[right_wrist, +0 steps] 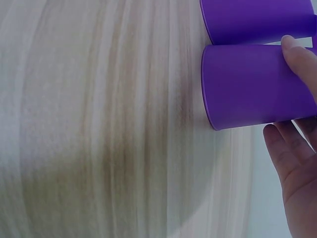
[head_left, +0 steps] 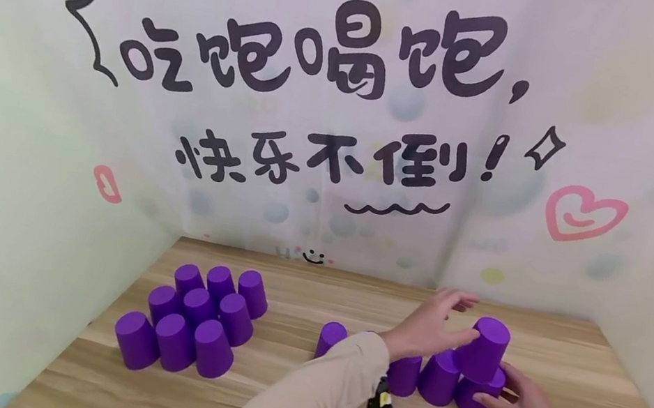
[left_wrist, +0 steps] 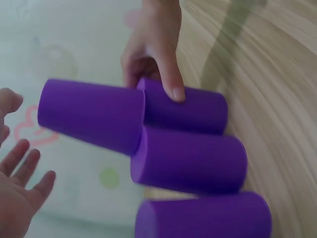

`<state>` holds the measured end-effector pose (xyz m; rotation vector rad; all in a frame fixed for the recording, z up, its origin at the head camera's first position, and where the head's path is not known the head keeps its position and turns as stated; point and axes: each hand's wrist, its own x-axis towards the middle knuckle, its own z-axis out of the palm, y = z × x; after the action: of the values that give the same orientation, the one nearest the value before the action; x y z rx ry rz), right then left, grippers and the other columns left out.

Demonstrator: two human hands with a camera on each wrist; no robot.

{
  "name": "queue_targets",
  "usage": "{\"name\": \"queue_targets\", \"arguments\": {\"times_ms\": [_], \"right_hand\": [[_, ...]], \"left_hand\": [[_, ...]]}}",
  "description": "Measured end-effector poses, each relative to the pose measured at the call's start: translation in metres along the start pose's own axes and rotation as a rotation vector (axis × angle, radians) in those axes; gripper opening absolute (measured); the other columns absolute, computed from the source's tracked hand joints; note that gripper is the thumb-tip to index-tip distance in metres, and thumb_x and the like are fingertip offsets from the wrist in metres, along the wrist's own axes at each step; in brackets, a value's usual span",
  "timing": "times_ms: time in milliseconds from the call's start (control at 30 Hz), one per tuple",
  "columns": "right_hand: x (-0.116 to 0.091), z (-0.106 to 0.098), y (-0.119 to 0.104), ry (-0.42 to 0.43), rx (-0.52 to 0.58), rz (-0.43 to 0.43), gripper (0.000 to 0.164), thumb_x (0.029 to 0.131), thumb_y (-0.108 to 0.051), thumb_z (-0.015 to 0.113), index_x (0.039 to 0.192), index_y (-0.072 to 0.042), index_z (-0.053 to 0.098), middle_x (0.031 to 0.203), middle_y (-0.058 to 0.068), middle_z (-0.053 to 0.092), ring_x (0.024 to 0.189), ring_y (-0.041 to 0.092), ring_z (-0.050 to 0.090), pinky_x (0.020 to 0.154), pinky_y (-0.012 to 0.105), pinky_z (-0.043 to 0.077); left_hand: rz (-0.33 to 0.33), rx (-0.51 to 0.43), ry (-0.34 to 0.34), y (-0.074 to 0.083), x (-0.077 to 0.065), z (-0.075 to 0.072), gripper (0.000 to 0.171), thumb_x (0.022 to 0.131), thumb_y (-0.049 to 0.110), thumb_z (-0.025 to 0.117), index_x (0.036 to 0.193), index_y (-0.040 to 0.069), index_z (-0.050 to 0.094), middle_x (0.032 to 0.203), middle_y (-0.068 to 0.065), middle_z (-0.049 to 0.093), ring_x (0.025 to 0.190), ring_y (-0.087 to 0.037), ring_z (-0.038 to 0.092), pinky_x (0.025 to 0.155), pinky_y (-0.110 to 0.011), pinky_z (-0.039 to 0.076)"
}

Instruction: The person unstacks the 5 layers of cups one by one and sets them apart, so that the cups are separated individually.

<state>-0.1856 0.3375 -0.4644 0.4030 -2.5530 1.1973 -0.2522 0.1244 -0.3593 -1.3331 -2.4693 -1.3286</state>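
Observation:
An upside-down purple cup [head_left: 484,351] sits on top of a row, bridging the two cups at its right end. My left hand [head_left: 433,322] is beside this top cup, its fingers spread and relaxed; a gap shows between that hand [left_wrist: 20,193] and the cup in the left wrist view. With thumb and fingers on either side, my right hand [head_left: 531,407] grips the rightmost bottom cup [head_left: 471,402]. Left of it stand a neighbouring purple cup [head_left: 439,379] and another cup [head_left: 403,375]. My left forearm hides part of the row.
Several upside-down purple cups [head_left: 176,343] stand in close rows on the left of the wooden table [head_left: 281,296]. One cup [head_left: 333,339] shows at the row's left end, behind my left sleeve [head_left: 311,392]. A printed cloth [head_left: 329,105] hangs behind the table.

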Motion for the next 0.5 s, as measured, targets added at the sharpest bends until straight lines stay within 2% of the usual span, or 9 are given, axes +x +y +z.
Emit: {"name": "queue_targets", "arguments": {"times_ms": [67, 133, 300, 500], "right_hand": [[0.001, 0.0, 0.0, -0.011, -0.004, -0.001, 0.056, 0.069, -0.004, 0.073, 0.115, 0.014, 0.047, 0.099, 0.024, 0.059, 0.083, -0.008, 0.053, 0.065, 0.02, 0.051], [0.001, 0.0, -0.001, -0.017, 0.003, -0.005, 0.056, 0.069, -0.003, 0.073, 0.115, 0.014, 0.046, 0.1, 0.029, 0.056, 0.084, -0.008, 0.053, 0.066, 0.02, 0.051], [0.001, 0.001, 0.0, -0.009, 0.018, -0.027, 0.056, 0.068, -0.001, 0.073, 0.115, 0.015, 0.046, 0.098, 0.03, 0.056, 0.084, -0.007, 0.053, 0.066, 0.02, 0.052], [0.0, 0.0, 0.001, -0.02, 0.031, -0.018, 0.058, 0.069, -0.001, 0.072, 0.116, 0.017, 0.043, 0.098, 0.028, 0.057, 0.084, -0.007, 0.054, 0.066, 0.021, 0.052]], "left_hand": [[-0.032, 0.04, -0.042, 0.006, 0.005, 0.006, 0.05, 0.084, 0.027, 0.06, 0.128, 0.01, 0.043, 0.121, 0.001, 0.048, 0.11, -0.006, 0.045, 0.086, -0.01, 0.035], [-0.057, 0.076, -0.064, 0.009, 0.008, 0.012, 0.054, 0.083, 0.031, 0.061, 0.129, 0.011, 0.042, 0.122, 0.002, 0.047, 0.111, -0.006, 0.044, 0.087, -0.01, 0.033], [-0.092, 0.101, -0.053, 0.009, 0.008, 0.026, 0.053, 0.081, 0.033, 0.062, 0.128, 0.015, 0.044, 0.12, 0.005, 0.048, 0.104, -0.002, 0.046, 0.081, -0.01, 0.036], [-0.074, 0.133, -0.016, 0.006, 0.002, 0.037, 0.05, 0.082, 0.032, 0.061, 0.128, 0.019, 0.043, 0.116, 0.005, 0.049, 0.099, -0.001, 0.047, 0.073, -0.009, 0.038]]}}
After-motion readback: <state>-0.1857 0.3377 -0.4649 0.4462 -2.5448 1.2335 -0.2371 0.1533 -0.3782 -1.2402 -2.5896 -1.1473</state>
